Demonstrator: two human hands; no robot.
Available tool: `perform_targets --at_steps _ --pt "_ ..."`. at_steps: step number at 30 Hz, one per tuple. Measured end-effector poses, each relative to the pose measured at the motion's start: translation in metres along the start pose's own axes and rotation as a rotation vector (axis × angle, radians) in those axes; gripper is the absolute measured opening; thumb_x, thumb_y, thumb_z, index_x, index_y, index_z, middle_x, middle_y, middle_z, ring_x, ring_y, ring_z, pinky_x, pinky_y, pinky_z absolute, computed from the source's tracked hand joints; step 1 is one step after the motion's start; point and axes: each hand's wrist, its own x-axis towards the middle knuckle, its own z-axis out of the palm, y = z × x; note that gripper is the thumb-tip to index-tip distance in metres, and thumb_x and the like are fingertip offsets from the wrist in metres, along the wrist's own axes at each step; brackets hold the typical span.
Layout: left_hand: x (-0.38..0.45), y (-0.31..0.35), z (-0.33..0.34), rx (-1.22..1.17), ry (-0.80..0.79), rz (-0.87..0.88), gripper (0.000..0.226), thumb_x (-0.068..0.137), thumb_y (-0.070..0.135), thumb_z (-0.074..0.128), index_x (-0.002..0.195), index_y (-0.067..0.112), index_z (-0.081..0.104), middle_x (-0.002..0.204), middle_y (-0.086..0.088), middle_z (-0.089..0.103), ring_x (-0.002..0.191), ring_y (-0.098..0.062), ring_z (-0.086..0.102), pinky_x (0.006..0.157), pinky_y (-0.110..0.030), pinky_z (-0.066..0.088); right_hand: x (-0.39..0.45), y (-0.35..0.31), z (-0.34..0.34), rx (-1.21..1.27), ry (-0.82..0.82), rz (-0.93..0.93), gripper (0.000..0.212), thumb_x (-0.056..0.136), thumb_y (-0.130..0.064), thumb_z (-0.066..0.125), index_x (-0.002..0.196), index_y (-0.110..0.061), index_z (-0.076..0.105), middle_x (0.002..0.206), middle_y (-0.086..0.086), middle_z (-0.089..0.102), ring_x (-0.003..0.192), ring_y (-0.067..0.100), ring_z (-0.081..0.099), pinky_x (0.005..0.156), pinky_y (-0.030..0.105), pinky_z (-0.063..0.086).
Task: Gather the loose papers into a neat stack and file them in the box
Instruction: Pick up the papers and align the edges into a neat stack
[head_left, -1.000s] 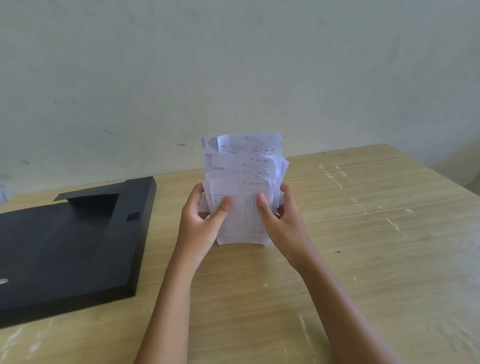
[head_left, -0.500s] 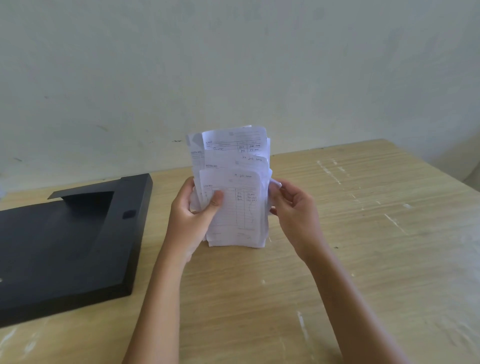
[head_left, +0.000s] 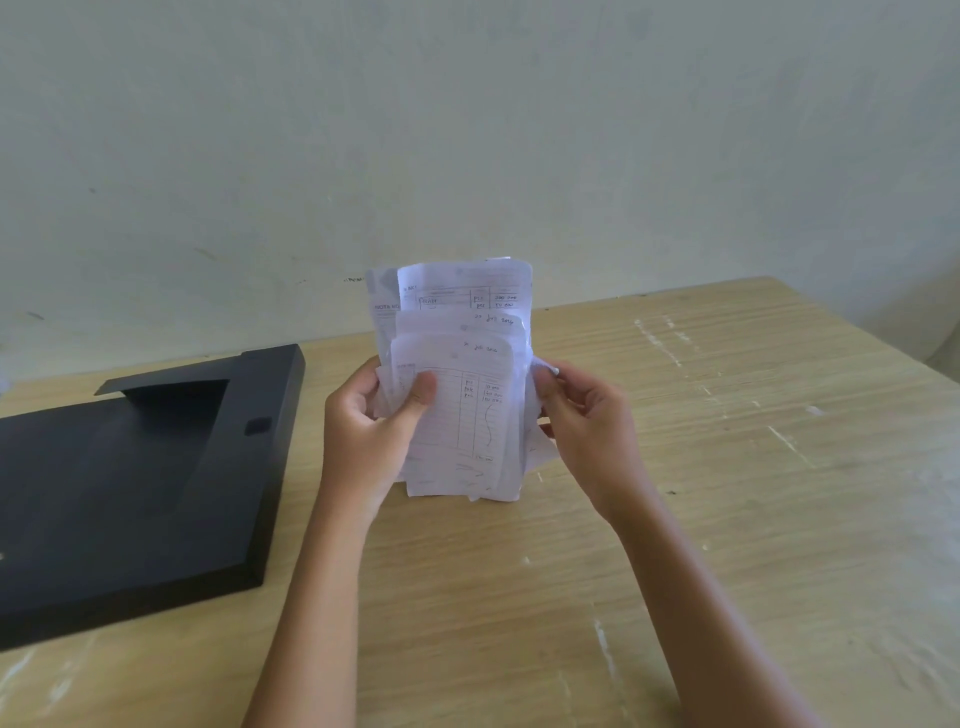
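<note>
A bundle of white receipt papers (head_left: 457, 364) stands upright on its lower edge above the wooden table (head_left: 727, 467), its sheets stepped unevenly at the top. My left hand (head_left: 369, 431) grips the bundle's left side, thumb pressed on the front sheet. My right hand (head_left: 582, 421) holds the right edge, fingers curled around the back sheets. The black file box (head_left: 156, 467) lies flat on the table to the left, apart from both hands, its flap raised at the far end.
A pale plaster wall (head_left: 467, 130) rises right behind the table's far edge. The tabletop carries white scuff marks on the right side. The table's right corner slopes off at the far right.
The right hand slid from the front of the bundle to its right edge. The papers rose slightly and shifted a little left, with the top edges closer together.
</note>
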Motion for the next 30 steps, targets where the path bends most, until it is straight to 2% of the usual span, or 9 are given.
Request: perform_targets --at_steps 4,8,12,14,16,18,23,28,30 --pt "0.001 0.0 -0.001 0.011 -0.031 0.026 0.025 0.094 0.02 0.074 0.113 0.033 0.063 0.104 0.015 0.076 0.096 -0.006 0.073 0.076 -0.025 0.061 -0.002 0.0 0.002 -0.027 -0.024 0.024 0.023 0.102 -0.018 0.056 0.107 -0.025 0.078 0.09 0.007 0.078 0.076 0.013 0.064 0.068 0.046 0.057" --pt "0.002 -0.003 0.004 -0.056 0.064 0.001 0.011 0.096 0.023 0.071 0.102 0.031 0.066 0.098 0.014 0.075 0.09 -0.005 0.072 0.073 -0.026 0.058 -0.004 0.0 0.006 -0.007 -0.064 0.045 0.025 0.103 -0.02 0.053 0.112 -0.021 0.076 0.096 0.015 0.076 0.079 0.021 0.067 0.073 0.06 0.054" --pt "0.0 -0.005 0.011 -0.126 0.133 -0.016 0.02 0.095 0.022 0.073 0.113 0.026 0.065 0.108 0.005 0.076 0.099 -0.013 0.073 0.082 -0.035 0.062 -0.007 -0.001 0.011 0.057 -0.001 0.092 0.023 0.103 -0.025 0.054 0.111 -0.025 0.075 0.092 0.007 0.079 0.083 0.021 0.073 0.076 0.047 0.059" --pt "-0.004 -0.006 0.016 -0.149 0.141 -0.015 0.027 0.094 0.023 0.074 0.117 0.031 0.063 0.108 0.004 0.077 0.099 -0.012 0.074 0.08 -0.031 0.062 -0.008 -0.001 0.014 0.102 0.064 0.104 0.021 0.102 -0.024 0.054 0.106 -0.025 0.076 0.089 0.007 0.079 0.076 0.014 0.069 0.071 0.033 0.056" --pt "-0.007 -0.006 0.019 -0.148 0.115 -0.042 0.033 0.092 0.028 0.075 0.119 0.039 0.06 0.107 0.007 0.078 0.096 -0.008 0.075 0.075 -0.024 0.061 -0.008 0.002 0.016 0.124 0.138 0.119 0.021 0.103 -0.025 0.053 0.101 -0.025 0.074 0.088 0.006 0.079 0.071 0.013 0.062 0.067 0.027 0.05" --pt "-0.008 -0.005 0.02 -0.106 0.053 -0.06 0.03 0.091 0.031 0.076 0.118 0.033 0.064 0.108 0.008 0.078 0.098 -0.009 0.075 0.073 -0.022 0.06 -0.008 0.003 0.017 0.136 0.185 0.143 0.022 0.104 -0.026 0.051 0.095 -0.028 0.071 0.084 0.0 0.078 0.068 0.012 0.06 0.061 0.023 0.049" --pt "-0.005 -0.004 0.018 -0.085 0.013 -0.053 0.016 0.094 0.025 0.073 0.108 0.025 0.066 0.1 0.009 0.079 0.092 -0.009 0.076 0.075 -0.026 0.062 -0.003 0.004 0.009 0.1 0.087 0.159 0.034 0.104 -0.04 0.044 0.098 -0.015 0.066 0.086 0.004 0.074 0.071 0.013 0.062 0.065 0.029 0.05" --pt "-0.004 -0.007 0.025 -0.266 0.116 -0.111 0.025 0.096 0.018 0.071 0.121 0.018 0.066 0.109 0.003 0.078 0.101 -0.014 0.075 0.079 -0.027 0.061 -0.001 0.009 0.003 -0.052 -0.062 0.172 0.048 0.107 -0.043 0.029 0.105 -0.008 0.06 0.08 0.002 0.064 0.07 0.015 0.06 0.067 0.034 0.05" --pt "-0.005 -0.008 0.028 -0.252 0.103 -0.108 0.024 0.097 0.018 0.07 0.12 0.017 0.067 0.108 0.004 0.078 0.1 -0.012 0.075 0.08 -0.027 0.06 -0.003 0.008 0.005 -0.058 -0.129 0.204 0.054 0.107 -0.045 0.021 0.11 -0.013 0.065 0.088 0.004 0.072 0.076 0.018 0.07 0.068 0.032 0.058"
